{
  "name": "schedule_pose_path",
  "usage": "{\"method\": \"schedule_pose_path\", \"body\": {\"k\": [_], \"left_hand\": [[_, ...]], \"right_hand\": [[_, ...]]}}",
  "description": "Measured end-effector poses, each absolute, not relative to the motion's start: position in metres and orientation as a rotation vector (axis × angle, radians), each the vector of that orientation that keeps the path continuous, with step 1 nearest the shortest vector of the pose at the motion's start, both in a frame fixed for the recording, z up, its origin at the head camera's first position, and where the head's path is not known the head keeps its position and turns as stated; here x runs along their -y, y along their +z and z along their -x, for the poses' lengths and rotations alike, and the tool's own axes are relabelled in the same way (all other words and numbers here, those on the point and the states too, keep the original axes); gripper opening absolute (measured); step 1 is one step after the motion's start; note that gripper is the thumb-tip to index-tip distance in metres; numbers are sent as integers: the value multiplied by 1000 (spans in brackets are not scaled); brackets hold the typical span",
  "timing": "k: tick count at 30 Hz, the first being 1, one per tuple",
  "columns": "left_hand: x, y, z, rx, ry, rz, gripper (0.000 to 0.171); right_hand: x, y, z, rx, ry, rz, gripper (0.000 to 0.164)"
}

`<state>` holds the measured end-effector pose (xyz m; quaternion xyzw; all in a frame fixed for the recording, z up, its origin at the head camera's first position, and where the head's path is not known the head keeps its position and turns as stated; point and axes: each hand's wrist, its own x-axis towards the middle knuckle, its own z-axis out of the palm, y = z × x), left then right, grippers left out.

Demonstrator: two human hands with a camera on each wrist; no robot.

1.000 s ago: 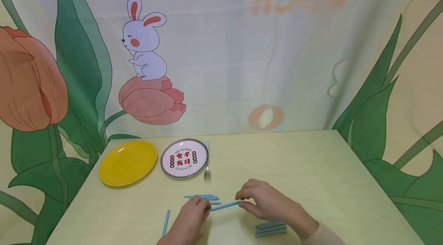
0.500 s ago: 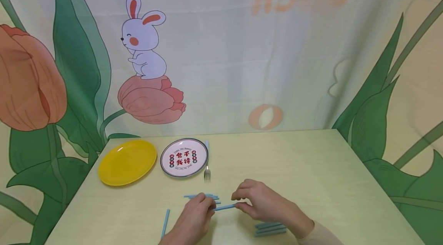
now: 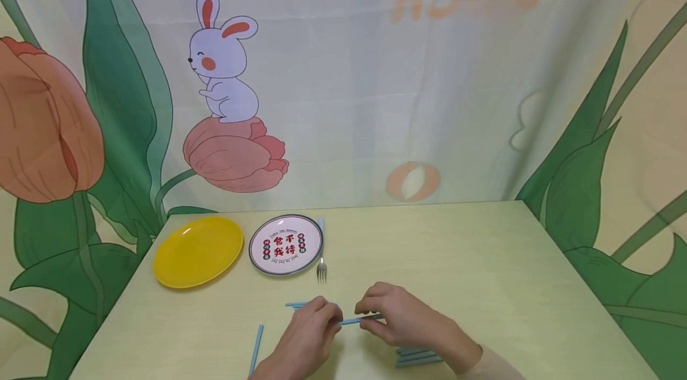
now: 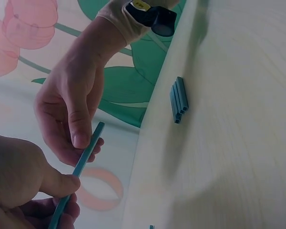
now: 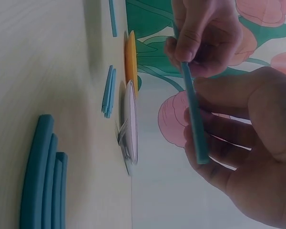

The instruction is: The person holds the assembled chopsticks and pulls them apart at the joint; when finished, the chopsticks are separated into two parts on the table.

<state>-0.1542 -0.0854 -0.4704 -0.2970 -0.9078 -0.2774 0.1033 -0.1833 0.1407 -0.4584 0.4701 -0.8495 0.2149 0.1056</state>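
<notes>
A thin blue stick [image 3: 350,321] with squared sides is held above the table between both hands. My left hand [image 3: 308,332] pinches it between thumb and curled fingers, hiding its left part in the head view. My right hand [image 3: 399,314] has its thumb on one side of the stick and its fingers on the other, near the right end. In the right wrist view the stick's free end [image 5: 201,155] extends past the right thumb, across the fingers. Only a short length shows between the hands.
Below the right hand lies a stack of blue sticks [image 3: 415,359]. More sticks [image 3: 294,305] lie behind the left hand, partly covered. A single stick [image 3: 256,349] lies at left. Farther back are a yellow plate [image 3: 198,253], a white printed plate [image 3: 279,263] and a fork [image 3: 321,271].
The right hand has slid left along the stick, and the left hand has shifted slightly right. The length of stick showing between them has become shorter.
</notes>
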Motion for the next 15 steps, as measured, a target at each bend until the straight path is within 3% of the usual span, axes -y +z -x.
{"method": "schedule_pose_path", "body": {"k": [11,15], "left_hand": [[80,-469,153,2581,-818,931,12],[81,-470,155,2596,-831,925,11]], "right_hand": [[-137,-467,183,2388,675,-1377,5],[-134,-469,182,2339,707,-1318,13]]}}
